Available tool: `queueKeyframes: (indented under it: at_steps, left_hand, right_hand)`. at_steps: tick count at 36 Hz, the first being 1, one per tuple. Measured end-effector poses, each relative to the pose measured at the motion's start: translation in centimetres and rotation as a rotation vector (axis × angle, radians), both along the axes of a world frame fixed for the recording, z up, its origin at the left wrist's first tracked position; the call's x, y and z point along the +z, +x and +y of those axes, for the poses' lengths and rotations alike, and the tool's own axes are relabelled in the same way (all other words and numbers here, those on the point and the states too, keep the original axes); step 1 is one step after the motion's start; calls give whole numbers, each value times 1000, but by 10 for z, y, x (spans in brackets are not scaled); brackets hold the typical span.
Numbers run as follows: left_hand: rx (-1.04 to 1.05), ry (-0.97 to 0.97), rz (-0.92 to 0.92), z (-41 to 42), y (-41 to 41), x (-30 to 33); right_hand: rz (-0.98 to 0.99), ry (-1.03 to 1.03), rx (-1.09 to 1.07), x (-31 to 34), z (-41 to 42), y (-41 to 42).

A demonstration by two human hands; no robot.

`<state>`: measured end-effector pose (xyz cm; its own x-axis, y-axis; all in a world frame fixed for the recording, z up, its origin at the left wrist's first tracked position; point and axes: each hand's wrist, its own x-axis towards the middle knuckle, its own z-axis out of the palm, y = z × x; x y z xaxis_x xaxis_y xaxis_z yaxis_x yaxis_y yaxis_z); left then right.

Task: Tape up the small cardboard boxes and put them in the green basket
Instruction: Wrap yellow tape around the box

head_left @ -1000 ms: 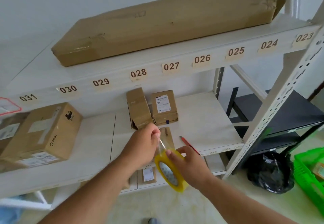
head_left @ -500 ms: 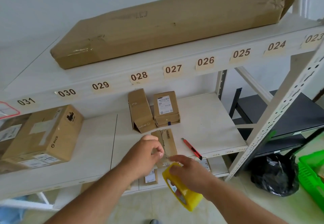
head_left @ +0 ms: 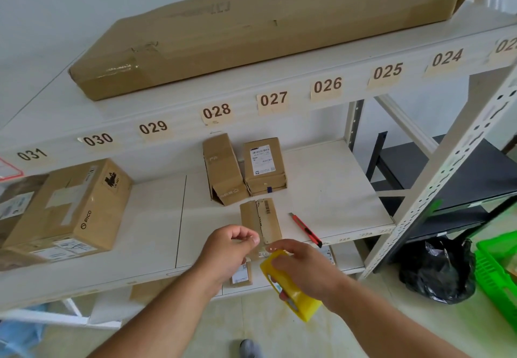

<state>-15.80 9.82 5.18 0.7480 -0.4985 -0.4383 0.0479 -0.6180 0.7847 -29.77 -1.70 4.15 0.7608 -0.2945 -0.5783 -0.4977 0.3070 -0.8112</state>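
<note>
- Gripped in my right hand [head_left: 303, 269]: one yellow tape roll [head_left: 291, 287], fingers curled over its top, held below the front edge of the middle shelf [head_left: 335, 189].
- Left hand [head_left: 228, 251]: fingers curled, thumb and forefinger pinched together just at 9 o'clock of the roll; whether a tape end lies between them I cannot tell.
- Small cardboard box [head_left: 261, 219]: plain brown, flat and oblong, barcode label on its right half, a seam down its length; lies on the shelf at 12 o'clock of my hands, its near end just beyond my fingertips.
- Two further small boxes at 12 o'clock of that one, side by side: the left box [head_left: 223, 168] brown with an end flap ajar, the right box [head_left: 264, 166] bearing a white printed label.
- Red utility knife [head_left: 306, 229]: on the shelf at 3 o'clock of the oblong box, apart from it.
- Green basket [head_left: 496, 268]: on the floor at 3 o'clock, well apart, partly cut off by the frame edge.
- Black bag [head_left: 437, 271]: on the floor, beside the basket.
- Large Pico carton [head_left: 70, 209]: same shelf, at 9 o'clock.
- Long cardboard package [head_left: 265, 30]: on the top shelf.
</note>
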Motion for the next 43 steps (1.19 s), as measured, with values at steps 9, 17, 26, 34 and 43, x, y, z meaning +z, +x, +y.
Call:
queueKeyframes:
  at_steps: [9, 17, 26, 34, 43]
  left_hand:
    - [-182, 22, -323, 0, -1, 0]
    - [-323, 1, -571, -29, 36, 34]
    - [-341, 110, -412, -55, 101, -10]
    - [-420, 136, -340, -73, 136, -48]
    - [-546, 163, -317, -94, 166, -67]
  right_hand:
    - [-11, -138, 29, -17, 7, -3]
    - [159, -101, -114, -46, 19, -10]
    - [298, -176, -208, -67, 28, 4]
    - [403, -184, -189, -74, 48, 32]
    - [500, -276, -243, -90, 54, 65]
